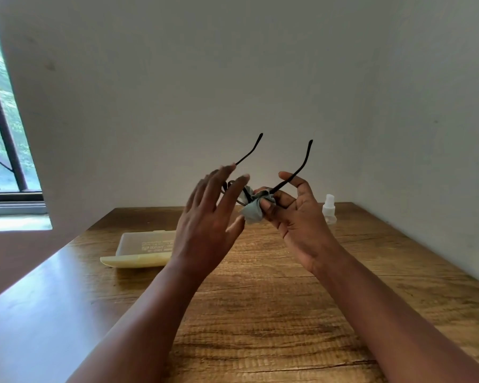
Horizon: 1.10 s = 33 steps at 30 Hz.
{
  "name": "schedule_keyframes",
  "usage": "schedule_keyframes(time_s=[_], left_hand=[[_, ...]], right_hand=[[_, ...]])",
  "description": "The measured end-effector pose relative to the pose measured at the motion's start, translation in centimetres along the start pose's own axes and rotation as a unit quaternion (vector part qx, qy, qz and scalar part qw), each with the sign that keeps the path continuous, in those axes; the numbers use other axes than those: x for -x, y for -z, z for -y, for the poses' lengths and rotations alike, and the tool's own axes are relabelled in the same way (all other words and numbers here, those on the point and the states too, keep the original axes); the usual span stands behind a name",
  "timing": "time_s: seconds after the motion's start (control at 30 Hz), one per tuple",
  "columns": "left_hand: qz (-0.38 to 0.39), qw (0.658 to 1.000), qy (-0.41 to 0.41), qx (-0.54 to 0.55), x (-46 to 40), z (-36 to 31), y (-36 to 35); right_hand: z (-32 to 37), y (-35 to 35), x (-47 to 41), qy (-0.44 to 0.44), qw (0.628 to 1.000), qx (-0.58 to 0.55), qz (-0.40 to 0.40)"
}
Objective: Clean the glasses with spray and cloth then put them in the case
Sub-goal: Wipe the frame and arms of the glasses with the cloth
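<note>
Thin black-framed glasses [285,172] are held above the wooden tabletop [274,299], temple arms open and pointing up. A crumpled pale grey cloth [253,210] wraps one lens. The pale yellow plastic case [141,248] lies open left of the glasses; the small translucent white spray bottle [329,208] stands upright to their right.

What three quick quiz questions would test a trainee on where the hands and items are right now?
1. True or false: the glasses are already in the case.
2. Which hand pinches the cloth against the glasses?
A. left hand
B. right hand
C. neither
3. Fill in: the spray bottle stands on the ____ behind the right hand.

Key:
1. False; they are held up above the table, temples unfolded, and the case lies apart on the table.
2. B
3. table
</note>
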<state>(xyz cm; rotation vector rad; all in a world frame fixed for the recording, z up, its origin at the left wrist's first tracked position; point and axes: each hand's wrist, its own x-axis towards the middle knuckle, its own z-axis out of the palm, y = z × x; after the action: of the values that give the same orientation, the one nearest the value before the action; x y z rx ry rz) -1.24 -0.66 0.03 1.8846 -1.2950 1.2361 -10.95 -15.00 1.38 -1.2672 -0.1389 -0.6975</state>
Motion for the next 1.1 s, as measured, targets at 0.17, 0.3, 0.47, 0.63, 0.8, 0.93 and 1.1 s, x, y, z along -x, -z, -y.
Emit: schedule_keyframes(time_s=[0.17, 0.3, 0.47, 0.63, 0.8, 0.93, 1.1], left_hand=[[-0.019, 1.000, 0.005, -0.017, 0.2, 0.0, 0.1], [-0.030, 0.999, 0.011, 0.003, 0.2, 0.0, 0.2], [-0.036, 0.999, -0.013, -0.036, 0.1, 0.1, 0.4], [-0.013, 0.999, -0.022, -0.037, 0.2, 0.1, 0.6], [-0.003, 0.999, -0.028, -0.021, 0.1, -0.1, 0.5], [-0.005, 0.999, -0.032, -0.012, 0.2, 0.1, 0.1], [-0.006, 0.999, -0.042, -0.018, 0.3, 0.0, -0.1]], right_hand=[[-0.4, -0.3, 0.2, -0.007, 1.000, 0.020, 0.017], [-0.4, -0.6, 0.3, -0.011, 1.000, 0.006, 0.023], [-0.3, -0.7, 0.4, -0.022, 1.000, -0.006, 0.007], [-0.4, -0.8, 0.5, -0.044, 0.998, 0.025, 0.024], [0.0, -0.7, 0.2, -0.040, 0.999, -0.026, -0.012], [0.7, -0.2, -0.2, -0.028, 0.993, -0.076, -0.090], [1.8, 0.6, -0.5, -0.009, 0.972, -0.146, -0.186]])
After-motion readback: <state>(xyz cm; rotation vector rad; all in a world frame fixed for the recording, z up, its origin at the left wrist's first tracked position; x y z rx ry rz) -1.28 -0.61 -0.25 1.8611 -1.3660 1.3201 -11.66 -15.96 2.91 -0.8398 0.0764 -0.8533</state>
